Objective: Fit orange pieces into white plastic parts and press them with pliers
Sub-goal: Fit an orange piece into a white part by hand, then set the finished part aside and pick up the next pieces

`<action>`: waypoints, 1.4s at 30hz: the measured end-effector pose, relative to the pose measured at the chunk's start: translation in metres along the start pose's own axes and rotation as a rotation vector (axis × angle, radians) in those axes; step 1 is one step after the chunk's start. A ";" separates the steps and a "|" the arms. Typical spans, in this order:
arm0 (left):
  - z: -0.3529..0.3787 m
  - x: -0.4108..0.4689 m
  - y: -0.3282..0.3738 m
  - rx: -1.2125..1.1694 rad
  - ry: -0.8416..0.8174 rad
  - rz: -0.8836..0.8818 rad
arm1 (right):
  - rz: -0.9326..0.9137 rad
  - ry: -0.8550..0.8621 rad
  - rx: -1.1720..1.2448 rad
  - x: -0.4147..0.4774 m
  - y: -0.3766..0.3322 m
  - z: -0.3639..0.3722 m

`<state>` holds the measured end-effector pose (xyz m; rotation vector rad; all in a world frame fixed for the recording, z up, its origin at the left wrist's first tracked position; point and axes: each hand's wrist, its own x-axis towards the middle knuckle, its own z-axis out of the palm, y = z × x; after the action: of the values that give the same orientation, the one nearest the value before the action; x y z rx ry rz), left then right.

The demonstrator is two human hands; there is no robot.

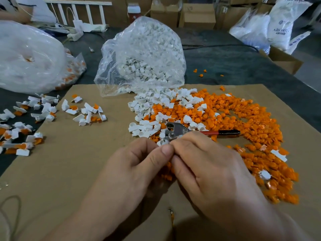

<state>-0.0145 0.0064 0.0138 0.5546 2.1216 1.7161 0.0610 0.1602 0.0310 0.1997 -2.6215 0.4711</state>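
Head view of the assembly station. Left hand [139, 164] and right hand [205, 162] meet thumb to forefinger, fingers curled, pinching a small piece that the fingertips hide. Just beyond them the pliers [177, 131] lie with red handles pointing right, resting on the orange pieces [251, 122], which spread in a wide heap over the cardboard sheet [78, 162]. Loose white plastic parts [149, 108] lie at the heap's left edge, below a clear bag [144, 54] of the same parts. Fitted white-and-orange units [83, 112] lie scattered at left, partly on the dark counter [225, 63].
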 end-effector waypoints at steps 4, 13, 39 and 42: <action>0.001 0.001 0.000 -0.257 -0.084 -0.126 | 0.016 0.040 0.115 -0.002 0.001 0.001; -0.004 0.005 -0.002 -0.678 -0.157 -0.139 | 0.000 0.058 0.274 -0.001 0.001 0.001; -0.009 0.009 0.003 -0.388 0.125 -0.160 | -0.032 -0.351 -0.280 -0.002 -0.001 0.011; -0.010 0.010 0.003 -0.370 0.123 -0.172 | -0.011 -0.379 -0.245 -0.004 -0.001 0.010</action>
<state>-0.0275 0.0036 0.0180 0.1606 1.7997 2.0165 0.0604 0.1560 0.0206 0.2423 -3.0144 0.1098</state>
